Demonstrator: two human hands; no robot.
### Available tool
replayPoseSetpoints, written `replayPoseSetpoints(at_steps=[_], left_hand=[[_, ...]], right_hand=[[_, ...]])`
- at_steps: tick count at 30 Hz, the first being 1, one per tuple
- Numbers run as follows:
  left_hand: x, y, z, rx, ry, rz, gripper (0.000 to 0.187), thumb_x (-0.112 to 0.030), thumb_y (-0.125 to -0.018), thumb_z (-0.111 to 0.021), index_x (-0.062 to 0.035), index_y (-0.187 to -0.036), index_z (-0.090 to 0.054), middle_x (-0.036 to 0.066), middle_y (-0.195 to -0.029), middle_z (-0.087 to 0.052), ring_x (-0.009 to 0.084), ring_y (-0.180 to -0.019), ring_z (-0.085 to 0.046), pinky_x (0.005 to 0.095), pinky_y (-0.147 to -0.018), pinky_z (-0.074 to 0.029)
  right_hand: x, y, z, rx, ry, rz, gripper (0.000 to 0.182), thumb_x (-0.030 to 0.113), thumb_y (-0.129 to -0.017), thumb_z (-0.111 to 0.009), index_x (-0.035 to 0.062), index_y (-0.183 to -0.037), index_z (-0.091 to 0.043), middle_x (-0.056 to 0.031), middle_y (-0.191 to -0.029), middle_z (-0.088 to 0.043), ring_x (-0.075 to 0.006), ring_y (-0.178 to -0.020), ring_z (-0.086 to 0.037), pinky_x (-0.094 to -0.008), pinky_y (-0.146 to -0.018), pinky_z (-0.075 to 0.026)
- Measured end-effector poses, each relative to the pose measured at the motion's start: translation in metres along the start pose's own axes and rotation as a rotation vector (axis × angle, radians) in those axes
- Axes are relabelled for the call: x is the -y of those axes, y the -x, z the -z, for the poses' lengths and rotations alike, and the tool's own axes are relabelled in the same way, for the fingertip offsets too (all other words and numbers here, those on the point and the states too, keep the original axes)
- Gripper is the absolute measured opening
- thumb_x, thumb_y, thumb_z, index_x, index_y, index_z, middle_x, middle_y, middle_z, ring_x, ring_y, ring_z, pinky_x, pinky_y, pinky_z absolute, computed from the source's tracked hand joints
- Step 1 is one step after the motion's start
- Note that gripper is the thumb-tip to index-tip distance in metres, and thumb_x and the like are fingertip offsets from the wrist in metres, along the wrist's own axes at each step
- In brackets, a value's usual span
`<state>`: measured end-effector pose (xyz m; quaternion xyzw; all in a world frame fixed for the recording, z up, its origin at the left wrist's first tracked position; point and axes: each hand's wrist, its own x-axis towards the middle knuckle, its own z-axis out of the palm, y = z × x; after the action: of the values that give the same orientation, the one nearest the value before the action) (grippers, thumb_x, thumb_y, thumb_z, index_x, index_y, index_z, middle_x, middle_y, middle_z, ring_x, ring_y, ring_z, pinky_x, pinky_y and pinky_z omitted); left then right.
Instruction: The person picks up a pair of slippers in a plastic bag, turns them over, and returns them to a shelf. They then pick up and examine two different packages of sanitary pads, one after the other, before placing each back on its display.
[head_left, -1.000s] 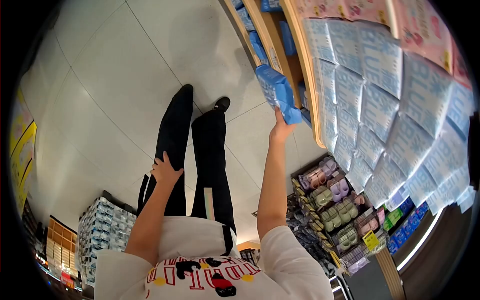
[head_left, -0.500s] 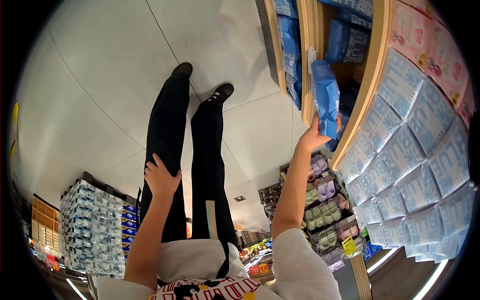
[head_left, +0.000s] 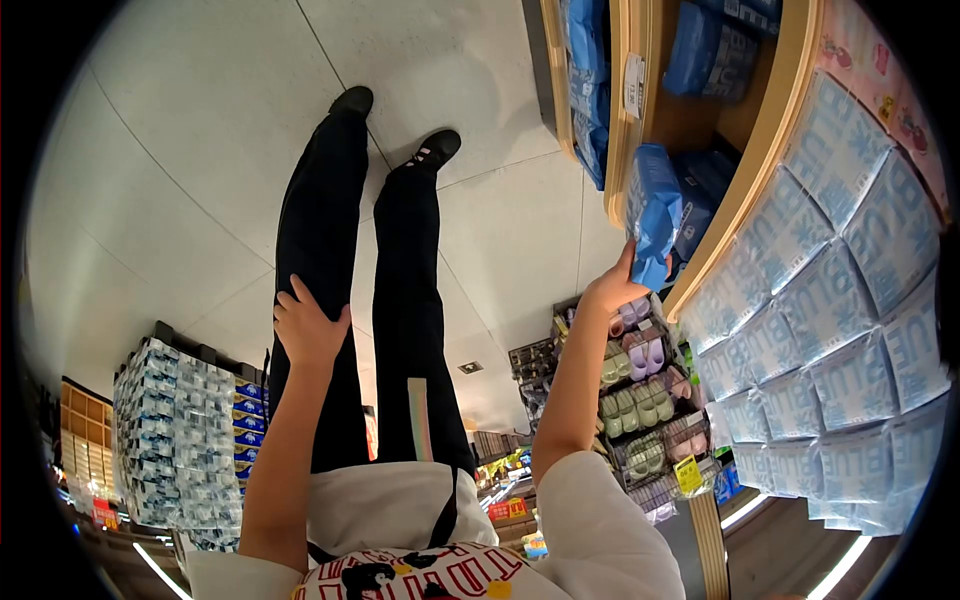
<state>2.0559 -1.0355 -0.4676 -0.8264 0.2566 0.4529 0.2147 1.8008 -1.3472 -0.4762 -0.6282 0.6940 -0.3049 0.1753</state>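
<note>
Gripping a blue pack at the shelf, right hand; left hand flat on thigh.

I'm resting my left hand flat on my thigh, fingers spread; right hand reaching fwd, arm extended, fingers gripping.

The right hand grips a soft blue plastic-wrapped pack at the edge of a wooden shelf (more blue packs lie inside). The left hand rests flat on the black-trousered thigh above the pale tiled floor.
</note>
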Motion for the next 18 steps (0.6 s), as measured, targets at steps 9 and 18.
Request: replayPoseSetpoints(at_steps=[9,18], left_hand=[[-0.016,0.002,0.0,0.007,-0.068,-0.005,0.085,-0.041,-0.068,-0.073,0.0063,-0.128,-0.036,0.022,-0.1,-0.049,0.0363,-0.088,-0.055,0.041,-0.072,-0.051],[-0.025,0.003,-0.005,0.035,-0.156,-0.022,0.087,-0.047,-0.071,-0.069,0.0062,-0.131,-0.034,0.023,-0.105,-0.048,0.0338,-0.09,-0.055,0.0395,-0.071,-0.051]], right_hand=[[-0.059,-0.03,0.024,-0.136,-0.317,-0.42,0.026,-0.005,-0.08,-0.061,-0.006,-0.106,-0.054,-0.0115,-0.108,-0.059,-0.022,-0.095,-0.057,-0.0362,-0.086,-0.049],[-0.114,-0.065,0.035,-0.004,-0.487,-0.577,0.044,-0.007,-0.079,-0.062,-0.003,-0.119,-0.044,-0.0138,-0.124,-0.049,-0.026,-0.107,-0.053,-0.0416,-0.087,-0.054]])
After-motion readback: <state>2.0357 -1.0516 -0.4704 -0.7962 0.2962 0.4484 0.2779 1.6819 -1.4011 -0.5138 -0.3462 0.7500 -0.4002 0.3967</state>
